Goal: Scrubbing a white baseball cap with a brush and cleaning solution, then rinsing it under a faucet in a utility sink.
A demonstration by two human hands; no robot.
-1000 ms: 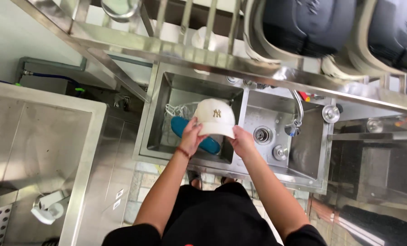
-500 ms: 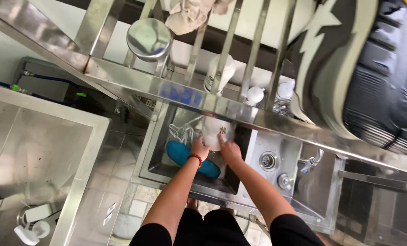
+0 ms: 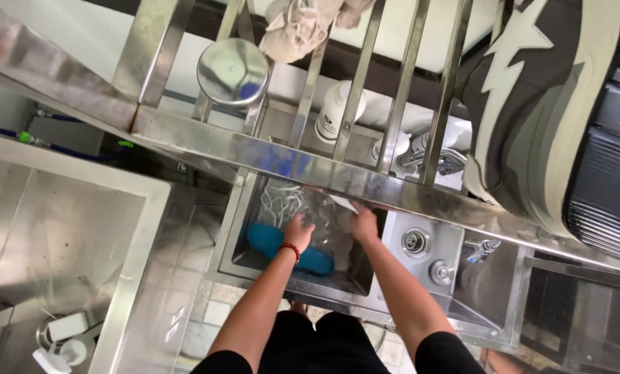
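Note:
My two arms reach into a steel sink [image 3: 235, 228] under a steel shelf rail [image 3: 275, 156]. My left hand [image 3: 299, 232], with a red bead bracelet at the wrist, hovers with curled fingers over a teal blue object [image 3: 310, 262] on the sink bottom. My right hand [image 3: 364, 223] grips the edge of a white cap [image 3: 343, 202], most of which is hidden behind the rail. White laces [image 3: 282, 202] lie at the back of the sink. Whether the left hand touches the cap is hidden.
On the slatted shelf above sit a black and grey sneaker [image 3: 531, 104], a round steel lid [image 3: 232, 70] and a crumpled cloth [image 3: 299, 24]. A white bottle [image 3: 336, 111] and a tap [image 3: 443, 161] stand behind the sink. A drain [image 3: 416, 241] lies right, a large steel basin [image 3: 67, 228] left.
The view has tilted up, so the shelf rail now covers most of the white cap. Both hands stay low in the sink over the blue object.

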